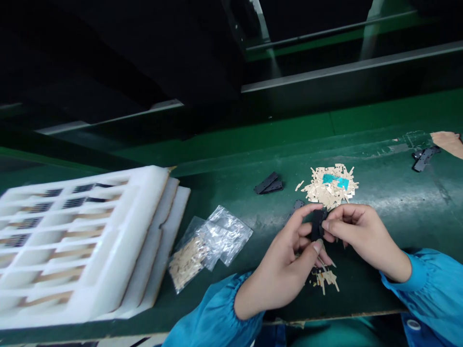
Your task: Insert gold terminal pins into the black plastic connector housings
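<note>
My left hand grips a small, dark, oblong plastic part between thumb and fingers, holding it upright above the bench. The fingertips of my right hand are pinched together against the part's right edge. Whatever lies between those fingertips is hidden. Just beyond the hands is a heap of small flat cream pieces with bits of blue film on top. A smaller group of cream pieces lies below my hands, near the front edge. Another dark part lies partly behind my left hand.
Stacked white foam trays at left hold dark pieces with tan strips. Beside them, clear plastic bags lie near a bag of cream pieces. More dark parts rest on the green bench, others at far right near a tan object.
</note>
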A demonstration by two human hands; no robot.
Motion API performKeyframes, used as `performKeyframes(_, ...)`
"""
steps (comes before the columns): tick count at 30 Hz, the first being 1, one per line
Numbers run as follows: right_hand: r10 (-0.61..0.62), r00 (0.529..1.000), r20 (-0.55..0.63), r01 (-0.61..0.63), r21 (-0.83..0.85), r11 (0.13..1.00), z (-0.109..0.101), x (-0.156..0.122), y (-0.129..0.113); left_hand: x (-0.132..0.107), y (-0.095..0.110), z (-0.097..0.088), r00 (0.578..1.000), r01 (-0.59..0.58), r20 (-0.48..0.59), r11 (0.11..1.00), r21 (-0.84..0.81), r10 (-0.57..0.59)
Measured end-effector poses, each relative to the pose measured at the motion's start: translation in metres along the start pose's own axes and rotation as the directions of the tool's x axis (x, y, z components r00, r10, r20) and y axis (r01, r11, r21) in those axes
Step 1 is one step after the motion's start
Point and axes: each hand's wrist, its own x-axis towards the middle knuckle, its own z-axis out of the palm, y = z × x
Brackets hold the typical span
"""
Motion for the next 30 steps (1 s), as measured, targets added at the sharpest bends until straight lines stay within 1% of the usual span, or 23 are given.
performKeyframes(6, -0.016, 1.000, -0.026, 0.016, -0.016, 1.000, 0.003, -0.001, 0.002, 0.000, -0.003, 0.001, 1.000, -0.001, -0.016, 1.000, -0.011, 0.001)
performKeyframes(12, -0.025, 0.998, -0.064, 0.023, -0.033, 0.999, 0.003, -0.002, 0.004, -0.002, -0.001, 0.004, 0.999, 0.012, -0.037, 1.000, -0.029, -0.013)
performKeyframes(21, -0.050, 0.991, -0.123, 0.041, -0.071, 0.997, 0.006, -0.004, 0.008, 0.000, -0.004, 0.004, 0.999, 0.017, -0.034, 0.999, -0.043, -0.019)
performKeyframes(25, -0.079, 0.986, -0.147, 0.062, -0.118, 0.991, 0.006, -0.006, 0.012, 0.000, -0.003, 0.004, 0.999, 0.011, -0.030, 0.999, -0.053, -0.013)
performKeyframes(30, -0.131, 0.981, -0.145, 0.108, -0.160, 0.981, 0.008, -0.007, 0.011, -0.001, -0.002, 0.002, 1.000, 0.002, -0.030, 0.996, -0.087, -0.004)
